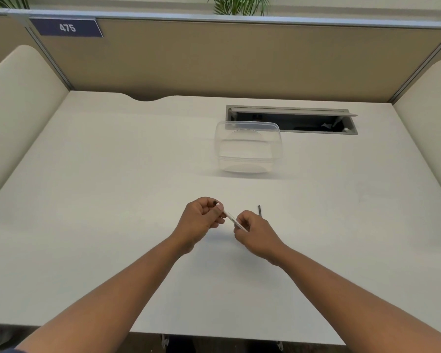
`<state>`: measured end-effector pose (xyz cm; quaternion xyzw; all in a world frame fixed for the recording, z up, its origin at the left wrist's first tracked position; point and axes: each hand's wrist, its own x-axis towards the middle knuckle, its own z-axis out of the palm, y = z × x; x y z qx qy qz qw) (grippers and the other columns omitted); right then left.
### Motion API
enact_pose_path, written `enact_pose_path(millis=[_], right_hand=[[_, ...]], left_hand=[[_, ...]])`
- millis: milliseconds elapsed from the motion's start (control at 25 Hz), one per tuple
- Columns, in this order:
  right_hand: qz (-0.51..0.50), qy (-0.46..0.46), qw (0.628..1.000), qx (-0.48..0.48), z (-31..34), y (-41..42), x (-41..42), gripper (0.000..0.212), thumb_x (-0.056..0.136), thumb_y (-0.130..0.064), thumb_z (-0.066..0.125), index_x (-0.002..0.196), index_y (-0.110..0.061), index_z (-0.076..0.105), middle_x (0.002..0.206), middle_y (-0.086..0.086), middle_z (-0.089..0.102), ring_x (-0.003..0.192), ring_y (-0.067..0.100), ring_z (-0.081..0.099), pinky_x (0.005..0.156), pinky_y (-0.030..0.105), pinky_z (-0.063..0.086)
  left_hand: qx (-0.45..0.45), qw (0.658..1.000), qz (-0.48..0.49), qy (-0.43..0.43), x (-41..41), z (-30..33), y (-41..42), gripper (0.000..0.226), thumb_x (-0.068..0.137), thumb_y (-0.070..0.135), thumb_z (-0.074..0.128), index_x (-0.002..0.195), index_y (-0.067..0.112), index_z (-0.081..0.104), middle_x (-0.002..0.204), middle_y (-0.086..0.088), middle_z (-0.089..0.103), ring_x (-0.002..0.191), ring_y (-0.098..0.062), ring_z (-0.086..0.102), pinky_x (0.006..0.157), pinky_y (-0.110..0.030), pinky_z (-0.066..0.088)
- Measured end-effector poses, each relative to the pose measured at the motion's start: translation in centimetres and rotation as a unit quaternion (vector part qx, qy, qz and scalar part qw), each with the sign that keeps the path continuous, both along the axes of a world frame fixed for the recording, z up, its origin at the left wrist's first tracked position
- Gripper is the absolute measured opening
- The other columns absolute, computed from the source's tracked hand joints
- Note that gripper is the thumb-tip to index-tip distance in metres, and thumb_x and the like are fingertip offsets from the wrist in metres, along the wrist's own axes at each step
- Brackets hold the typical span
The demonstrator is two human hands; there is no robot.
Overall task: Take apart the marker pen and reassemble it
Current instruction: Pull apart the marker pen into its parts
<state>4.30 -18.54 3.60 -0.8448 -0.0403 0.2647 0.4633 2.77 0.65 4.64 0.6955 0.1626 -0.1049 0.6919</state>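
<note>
Marker pen [233, 220], white barrel: left hand [201, 220] and right hand [255, 233] are each pinching one end above the surface [112, 200], a dark thin rod [259, 210] lying just beyond the right hand.

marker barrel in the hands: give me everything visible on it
The slim white marker barrel looks like plastic, with small dark print along its side, too small to read. It is held above the white desk, tilted, running from upper left to lower right. The left hand pinches its upper end, where a small dark tip or end piece shows at the fingertips. The right hand grips its lower end, hiding that end. Only the middle stretch shows between the hands. It does not touch the desk.
</note>
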Motion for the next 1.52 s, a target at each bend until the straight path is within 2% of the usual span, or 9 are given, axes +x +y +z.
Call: enact_pose_path(millis=[120, 240, 400, 600, 800, 960, 1200, 1320, 1520], right_hand=[[0.020, -0.022, 0.999, 0.020, 1.4, 0.5, 0.4, 0.014, 0.086, -0.040, 0.059, 0.092, -0.027, 0.060, 0.077, -0.011, 0.060, 0.063, 0.007, 0.051, 0.058, 0.026, 0.043], [0.078, -0.079, 0.994, -0.013, 2.3, 0.6, 0.7, 0.031, 0.093, -0.059, 0.048, 0.093, -0.032, 0.063, 0.069, -0.013, 0.058, 0.060, 0.003, 0.049, 0.059, 0.026, 0.041], [0.124, -0.149, 0.976, -0.102, 3.0, 0.0, 0.9, 0.039, 0.100, -0.057, 0.040, 0.079, -0.029, 0.058, 0.063, -0.007, 0.052, 0.061, 0.010, 0.049, 0.064, 0.038, 0.047], [0.176, -0.204, 0.943, -0.193, 3.1, -0.2, 1.1, 0.032, 0.102, -0.045, 0.045, 0.087, -0.021, 0.060, 0.074, -0.004, 0.058, 0.071, 0.020, 0.053, 0.059, 0.035, 0.040], [0.202, -0.207, 0.929, -0.231, 3.0, -0.2, 0.8, 0.034, 0.102, -0.050, 0.040, 0.094, -0.023, 0.059, 0.077, -0.006, 0.058, 0.076, 0.023, 0.055, 0.058, 0.034, 0.037], [0.228, -0.219, 0.916, -0.248, 3.1, 0.0, 0.6, 0.043, 0.103, -0.051, 0.036, 0.073, -0.023, 0.048, 0.070, -0.005, 0.053, 0.069, 0.022, 0.052, 0.054, 0.034, 0.031], [0.260, -0.194, 0.906, -0.271, 3.4, 0.3, 0.4, 0.032, 0.104, -0.040, 0.038, 0.077, -0.023, 0.046, 0.073, -0.006, 0.050, 0.071, 0.024, 0.050, 0.055, 0.035, 0.033], [0.269, -0.160, 0.915, -0.254, 3.7, 0.5, 0.2, 0.025, 0.104, -0.030, 0.038, 0.083, -0.021, 0.048, 0.084, 0.001, 0.059, 0.078, 0.027, 0.056, 0.064, 0.040, 0.047], [0.277, -0.129, 0.928, -0.214, 4.3, 0.2, 0.1, 0.029, 0.104, -0.029, 0.034, 0.081, -0.019, 0.048, 0.083, 0.001, 0.059, 0.076, 0.026, 0.054, 0.071, 0.043, 0.050]], left_hand=[[-0.006, 0.999, -0.036, -0.008, -0.4, 0.4, -0.1, 0.012, 0.096, 0.021, 0.069, 0.099, 0.010, 0.070, 0.089, -0.010, 0.079, 0.082, -0.020, 0.075, 0.072, -0.024, 0.057], [0.027, 0.997, -0.070, -0.030, -0.5, 1.0, 0.2, 0.013, 0.096, 0.024, 0.068, 0.094, 0.012, 0.073, 0.085, -0.011, 0.077, 0.077, -0.016, 0.070, 0.073, -0.024, 0.057], [0.097, 0.985, -0.143, -0.028, -0.7, 1.8, 0.8, 0.016, 0.099, 0.027, 0.061, 0.094, 0.018, 0.074, 0.085, 0.001, 0.076, 0.077, -0.008, 0.069, 0.069, -0.019, 0.053], [0.193, 0.954, -0.229, -0.015, -0.7, 2.0, 0.6, 0.022, 0.103, 0.021, 0.051, 0.098, 0.024, 0.071, 0.090, 0.007, 0.074, 0.077, -0.005, 0.065, 0.070, -0.021, 0.049], [0.323, 0.895, -0.304, -0.053, -0.6, 2.8, 0.1, 0.025, 0.105, 0.022, 0.041, 0.097, 0.023, 0.065, 0.088, 0.010, 0.066, 0.080, -0.007, 0.059, 0.070, -0.024, 0.046], [0.415, 0.831, -0.360, -0.087, -0.6, 3.2, -0.2, 0.028, 0.100, 0.025, 0.036, 0.076, 0.016, 0.046, 0.070, 0.004, 0.051, 0.064, -0.012, 0.042, 0.057, -0.033, 0.034], [0.528, 0.741, -0.397, -0.118, -0.7, 3.1, -1.1, 0.029, 0.096, 0.031, 0.033, 0.079, 0.015, 0.050, 0.074, 0.000, 0.056, 0.067, -0.022, 0.049, 0.056, -0.035, 0.036], [0.555, 0.722, -0.389, -0.142, -0.7, 3.0, -1.4, 0.032, 0.095, 0.032, 0.031, 0.087, 0.016, 0.058, 0.079, -0.001, 0.063, 0.074, -0.025, 0.058, 0.066, -0.039, 0.048], [0.577, 0.701, -0.381, -0.175, -1.0, 2.3, -1.3, 0.029, 0.092, 0.034, 0.029, 0.074, 0.018, 0.045, 0.061, 0.005, 0.044, 0.061, -0.024, 0.049, 0.054, -0.033, 0.032]])
